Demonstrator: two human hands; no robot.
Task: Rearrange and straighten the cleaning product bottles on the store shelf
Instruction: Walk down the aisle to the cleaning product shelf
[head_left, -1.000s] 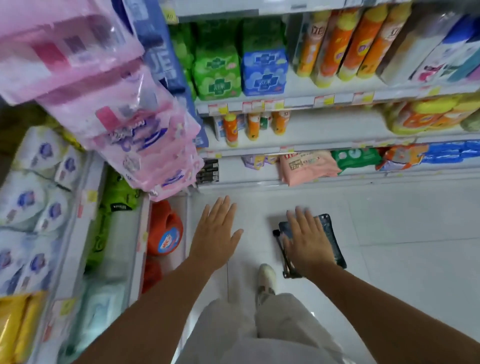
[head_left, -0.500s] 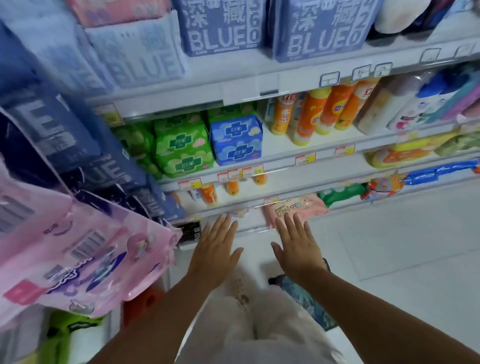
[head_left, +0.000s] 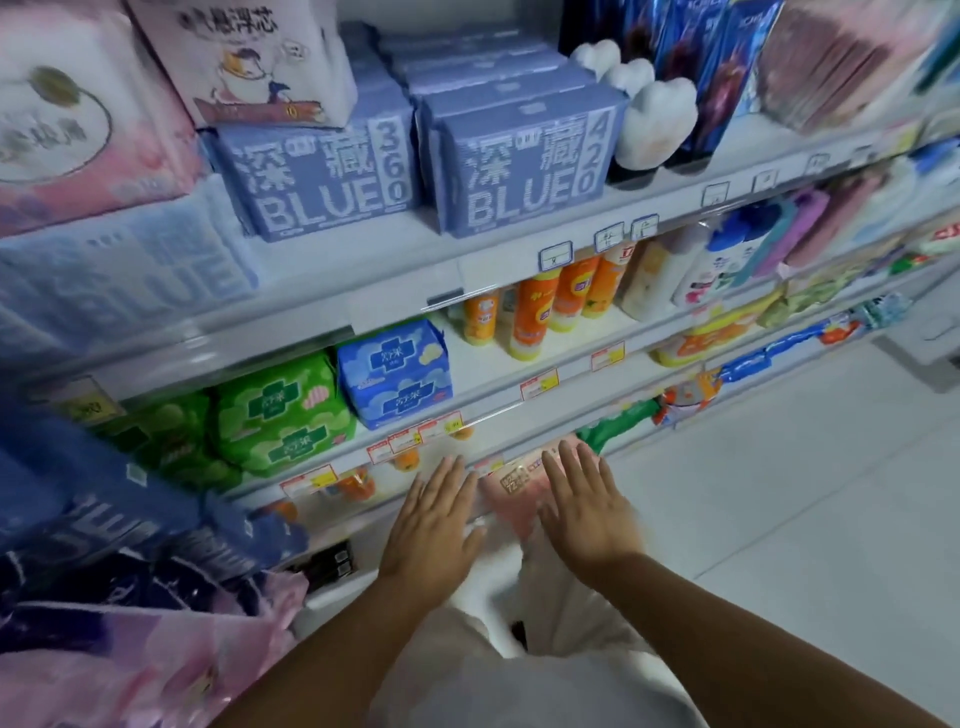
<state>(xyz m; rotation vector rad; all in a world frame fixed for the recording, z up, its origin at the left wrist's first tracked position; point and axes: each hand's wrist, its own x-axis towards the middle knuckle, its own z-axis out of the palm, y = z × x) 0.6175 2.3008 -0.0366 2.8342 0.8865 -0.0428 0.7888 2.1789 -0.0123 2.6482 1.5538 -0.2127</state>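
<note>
Several orange and yellow bottles (head_left: 540, 306) stand upright in a row on the middle shelf (head_left: 545, 364), beside white and blue bottles (head_left: 711, 260) further right. Small orange bottles (head_left: 358, 486) show on the lower shelf behind price tags. My left hand (head_left: 431, 530) and my right hand (head_left: 587, 512) are both held out flat, palms down, fingers apart, holding nothing. They hover in front of the low shelves, well below the orange bottles, with a pink pack (head_left: 519, 483) between and behind them.
Blue "BLUE" packs (head_left: 519, 171) fill the upper shelf. Green packs (head_left: 280, 415) and a blue pack (head_left: 395, 374) sit left of the bottles. Pink and dark blue packs (head_left: 130, 597) jut out at the near left. White floor tiles (head_left: 779, 493) spread to the right.
The view has tilted up from the floor to the shelves. Both hands stayed flat and empty, now in front of the low shelves. The dark pouch on the floor is out of sight.
</note>
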